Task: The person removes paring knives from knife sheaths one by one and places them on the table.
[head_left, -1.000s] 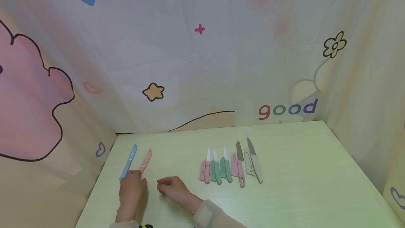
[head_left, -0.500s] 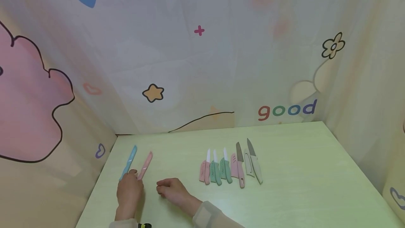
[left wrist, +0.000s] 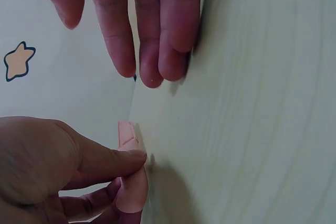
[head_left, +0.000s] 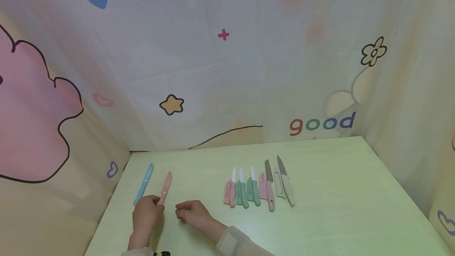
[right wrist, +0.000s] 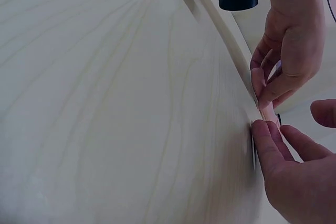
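Observation:
My left hand [head_left: 146, 214] pinches the near end of a pink knife [head_left: 166, 188] at the left of the table. In the left wrist view the thumb lies on the curved pink handle [left wrist: 134, 190], with fingers on its other side. The knife's blade end looks covered in pink and points away from me. Left of it lies a similar light blue knife [head_left: 143, 183], its near end by the left hand. My right hand [head_left: 195, 213] rests on the table to the right of the pink knife, fingers loosely bent and holding nothing.
Right of centre lie several unsheathed knives beside their sheaths: a small pink knife [head_left: 232, 194], green knives [head_left: 243, 196], a larger pink knife [head_left: 271, 194] and a white-handled knife [head_left: 287, 187]. A printed curtain [head_left: 213, 70] hangs behind the pale table [head_left: 337, 208].
The pink knife has turned slightly straighter and shifted a little nearer to me in the left hand. The right hand stays where it was.

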### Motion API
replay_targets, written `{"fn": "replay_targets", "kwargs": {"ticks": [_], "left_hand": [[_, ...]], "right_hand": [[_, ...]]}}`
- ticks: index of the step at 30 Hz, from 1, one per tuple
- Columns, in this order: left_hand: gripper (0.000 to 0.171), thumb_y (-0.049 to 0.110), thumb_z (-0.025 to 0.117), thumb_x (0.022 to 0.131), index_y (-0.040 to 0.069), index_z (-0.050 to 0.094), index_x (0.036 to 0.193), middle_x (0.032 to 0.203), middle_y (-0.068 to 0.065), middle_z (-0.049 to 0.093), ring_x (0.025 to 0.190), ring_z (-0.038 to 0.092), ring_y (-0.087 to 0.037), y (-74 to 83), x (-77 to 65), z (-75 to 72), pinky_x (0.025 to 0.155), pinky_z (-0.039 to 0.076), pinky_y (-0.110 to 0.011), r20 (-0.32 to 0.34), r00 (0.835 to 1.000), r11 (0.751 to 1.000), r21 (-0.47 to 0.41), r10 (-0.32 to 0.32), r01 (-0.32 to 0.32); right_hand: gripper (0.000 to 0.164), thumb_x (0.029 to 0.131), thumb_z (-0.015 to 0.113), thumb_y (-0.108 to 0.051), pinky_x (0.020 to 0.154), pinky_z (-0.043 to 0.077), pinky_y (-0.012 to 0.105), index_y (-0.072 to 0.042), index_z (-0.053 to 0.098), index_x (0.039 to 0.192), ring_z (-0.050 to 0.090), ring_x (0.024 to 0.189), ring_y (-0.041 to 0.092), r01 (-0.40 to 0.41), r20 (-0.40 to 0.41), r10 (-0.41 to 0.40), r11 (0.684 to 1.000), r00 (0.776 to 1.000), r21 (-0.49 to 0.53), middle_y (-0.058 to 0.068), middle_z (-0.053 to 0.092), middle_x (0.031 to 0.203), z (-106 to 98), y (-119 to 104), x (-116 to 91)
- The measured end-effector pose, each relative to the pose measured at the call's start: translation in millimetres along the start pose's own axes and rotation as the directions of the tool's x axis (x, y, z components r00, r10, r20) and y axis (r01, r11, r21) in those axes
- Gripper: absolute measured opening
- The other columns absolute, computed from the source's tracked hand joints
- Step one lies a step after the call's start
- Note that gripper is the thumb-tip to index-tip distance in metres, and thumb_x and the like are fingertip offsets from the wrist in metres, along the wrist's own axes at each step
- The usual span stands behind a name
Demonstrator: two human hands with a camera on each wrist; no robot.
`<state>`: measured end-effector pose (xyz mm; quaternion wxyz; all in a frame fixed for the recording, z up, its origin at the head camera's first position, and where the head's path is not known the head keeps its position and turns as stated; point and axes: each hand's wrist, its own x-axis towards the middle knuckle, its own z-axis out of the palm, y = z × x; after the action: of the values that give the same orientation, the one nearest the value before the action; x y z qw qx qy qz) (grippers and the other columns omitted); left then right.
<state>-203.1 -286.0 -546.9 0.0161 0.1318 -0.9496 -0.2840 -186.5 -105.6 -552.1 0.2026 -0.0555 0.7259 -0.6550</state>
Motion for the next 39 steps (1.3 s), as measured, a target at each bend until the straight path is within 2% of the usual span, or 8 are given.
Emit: {"fn": "replay_targets", "kwargs": {"ticks": [8,16,19,22,26,32,39], "left_hand": [[0.031,0.015,0.075,0.078,0.002,0.071,0.105,0.085,-0.007,0.07,0.075,0.058,-0.021,13.7,-13.7,2.5,0.062,0.046,-0.038,0.021,0.999,0.992,-0.122,-0.042,0.044],[0.032,0.017,0.077,0.074,0.006,0.072,0.104,0.087,-0.005,0.07,0.068,0.056,-0.017,30.9,-28.6,5.4,0.052,0.046,-0.028,0.051,0.998,0.974,-0.226,-0.022,0.033],[0.031,0.015,0.079,0.075,0.005,0.072,0.104,0.087,-0.007,0.07,0.064,0.058,-0.015,34.0,-32.5,7.3,0.051,0.048,-0.028,0.066,0.997,0.957,-0.287,-0.025,0.043],[0.03,0.012,0.08,0.075,0.003,0.071,0.103,0.087,-0.009,0.069,0.062,0.061,-0.015,36.6,-35.3,10.8,0.052,0.054,-0.028,0.095,0.995,0.928,-0.367,-0.035,0.067],[0.032,0.011,0.082,0.075,0.003,0.07,0.103,0.088,-0.01,0.067,0.068,0.061,-0.017,41.6,-39.1,16.9,0.054,0.059,-0.029,0.126,0.992,0.893,-0.442,-0.027,0.081],[0.031,0.01,0.082,0.073,0.005,0.07,0.101,0.087,-0.01,0.064,0.075,0.058,-0.02,53.7,-47.1,20.0,0.057,0.061,-0.032,0.148,0.989,0.862,-0.504,0.025,0.053],[0.029,0.007,0.082,0.074,0.006,0.069,0.1,0.087,-0.012,0.063,0.068,0.061,-0.021,59.9,-49.2,25.9,0.058,0.062,-0.036,0.172,0.984,0.817,-0.573,0.042,0.065]], "right_hand": [[0.032,0.086,0.065,-0.011,0.079,0.059,0.033,0.003,0.067,0.115,0.063,0.081,0.013,0.007,-0.015,-0.006,0.996,1.0,0.09,0.011,0.072,0.099,1,3,2],[0.026,0.095,0.055,-0.008,0.079,0.06,0.04,0.008,0.065,0.113,0.066,0.083,0.025,0.042,0.009,-0.046,0.973,0.999,0.228,0.014,0.072,0.097,-3,3,-1],[0.026,0.096,0.054,-0.007,0.079,0.06,0.043,0.01,0.064,0.113,0.067,0.084,0.028,0.057,0.018,-0.064,0.961,0.998,0.27,0.017,0.072,0.097,-8,3,-3],[0.025,0.096,0.053,-0.006,0.08,0.059,0.045,0.01,0.064,0.112,0.067,0.083,0.029,0.073,0.023,-0.084,0.953,0.996,0.294,0.018,0.072,0.096,-12,5,-4],[0.025,0.097,0.053,-0.006,0.082,0.058,0.048,0.01,0.064,0.112,0.067,0.084,0.029,0.077,0.034,-0.092,0.945,0.995,0.319,0.018,0.072,0.096,-20,6,-7],[0.025,0.096,0.056,-0.008,0.081,0.059,0.048,0.009,0.064,0.111,0.067,0.084,0.028,0.072,0.02,-0.083,0.938,0.996,0.338,0.019,0.072,0.095,-33,5,-15],[0.023,0.094,0.061,-0.01,0.077,0.06,0.047,0.009,0.066,0.106,0.067,0.08,0.028,0.056,-0.018,-0.053,0.944,0.998,0.324,0.018,0.072,0.091,-43,6,-17]]}}
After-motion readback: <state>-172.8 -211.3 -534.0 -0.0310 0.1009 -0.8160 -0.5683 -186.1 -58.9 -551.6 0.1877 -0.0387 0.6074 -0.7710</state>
